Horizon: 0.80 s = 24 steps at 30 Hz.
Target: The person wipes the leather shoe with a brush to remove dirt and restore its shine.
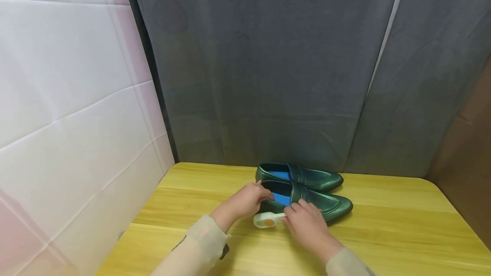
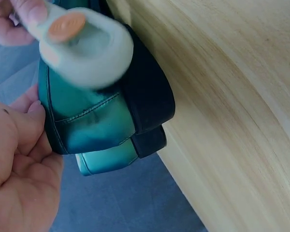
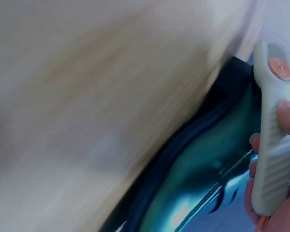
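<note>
Two green metallic loafers with blue insoles stand side by side, toes to the right. My left hand (image 1: 248,199) grips the collar of the near loafer (image 1: 334,206) at its heel, with the thumb outside in the left wrist view. In my right hand (image 3: 289,164) is a cream handled tool (image 3: 270,145) with a ribbed grip, a rounded head and an orange disc. Its head (image 2: 94,63) is beside the near loafer's outer side, close to the heel; whether it touches, I cannot tell. The head's underside is hidden. Behind, the far loafer (image 1: 324,179) is partly covered by the near one.
The loafers stand on a yellow wood-grain table (image 1: 391,220) near its back edge. A dark grey curtain (image 1: 261,76) hangs behind it. White fabric panels (image 1: 69,76) rise on the left, and a brown surface (image 1: 466,152) borders the right.
</note>
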### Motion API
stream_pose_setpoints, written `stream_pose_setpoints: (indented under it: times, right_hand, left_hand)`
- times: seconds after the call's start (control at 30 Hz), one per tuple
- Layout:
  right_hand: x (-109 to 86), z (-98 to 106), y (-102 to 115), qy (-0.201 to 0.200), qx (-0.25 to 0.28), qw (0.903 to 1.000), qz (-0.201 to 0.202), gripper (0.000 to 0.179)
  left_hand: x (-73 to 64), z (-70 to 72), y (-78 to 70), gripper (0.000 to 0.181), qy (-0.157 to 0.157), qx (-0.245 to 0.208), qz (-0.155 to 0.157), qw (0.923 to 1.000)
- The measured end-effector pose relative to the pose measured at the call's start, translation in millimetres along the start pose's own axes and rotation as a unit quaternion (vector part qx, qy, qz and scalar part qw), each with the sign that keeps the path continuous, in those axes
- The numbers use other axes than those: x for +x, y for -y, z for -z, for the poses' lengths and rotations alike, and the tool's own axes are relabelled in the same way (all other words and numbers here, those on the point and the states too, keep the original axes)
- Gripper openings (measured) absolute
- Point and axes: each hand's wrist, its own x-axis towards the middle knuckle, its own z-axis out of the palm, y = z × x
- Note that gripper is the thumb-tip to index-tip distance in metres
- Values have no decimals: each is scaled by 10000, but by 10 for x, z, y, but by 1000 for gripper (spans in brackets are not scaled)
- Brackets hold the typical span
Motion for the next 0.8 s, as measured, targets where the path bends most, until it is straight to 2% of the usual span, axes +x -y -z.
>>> stream_pose_setpoints:
  times: [0.23,0.5,0.63,0.8]
  right_hand:
    - [-183,-3,-189,41,71,9999,-107,21]
    - [-366,20,-453,-158,183,9996,-152,17]
    - [-444,50,-577,-306,199,9993,6,16]
    - [-530,71,-788,-816,258,9955,406,18]
  left_hand:
    - [-17,-4,0,33,-14,4,-45,10000]
    - [-8,-1,-13,35,34,-5,-48,10000]
    - [-7,3,-15,34,19,2,-41,10000]
    - [-15,22,-20,34,-13,35,-72,10000]
